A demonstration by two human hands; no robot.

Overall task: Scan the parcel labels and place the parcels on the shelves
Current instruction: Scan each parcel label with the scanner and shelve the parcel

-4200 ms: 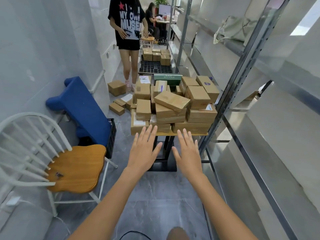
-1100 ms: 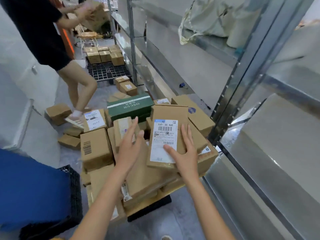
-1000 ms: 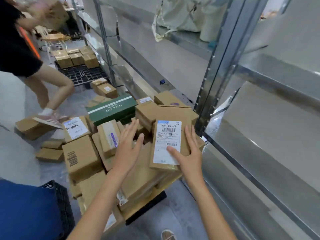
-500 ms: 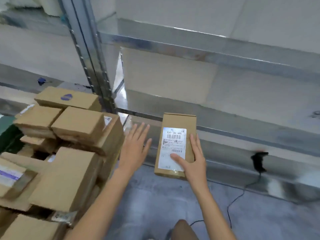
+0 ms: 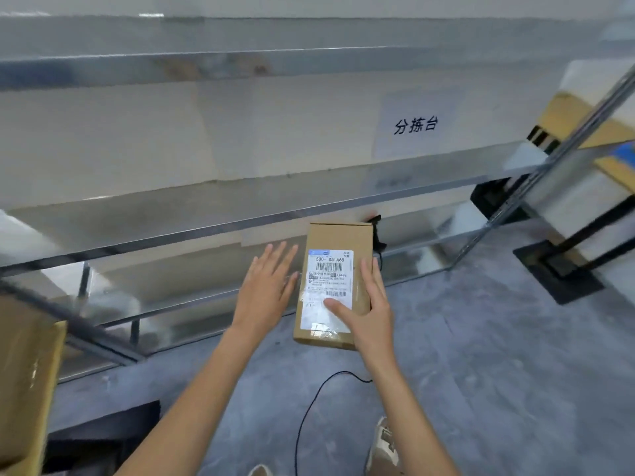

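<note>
My right hand [image 5: 365,312] holds a flat brown cardboard parcel [image 5: 338,243] by its lower right, thumb pressed on its white barcode label [image 5: 328,283], which faces me. My left hand [image 5: 266,286] hovers just left of the parcel with fingers straight and spread, holding nothing. A black barcode scanner [image 5: 377,231] stands on the low metal shelf [image 5: 206,231] right behind the parcel, mostly hidden by it. Its black cable [image 5: 309,407] runs over the grey floor.
Metal shelving fills the wall ahead, with an upper shelf [image 5: 240,67] and a paper sign [image 5: 415,125] on the wall. A shelf upright [image 5: 556,156] slants at right beside a yellow-and-white cabinet [image 5: 591,142]. A cardboard box [image 5: 24,383] sits at the left edge.
I have turned right from the parcel pile toward the shelves, carrying the parcel in my right hand. The pile has left view except one box; the scanner now sits behind the parcel.
</note>
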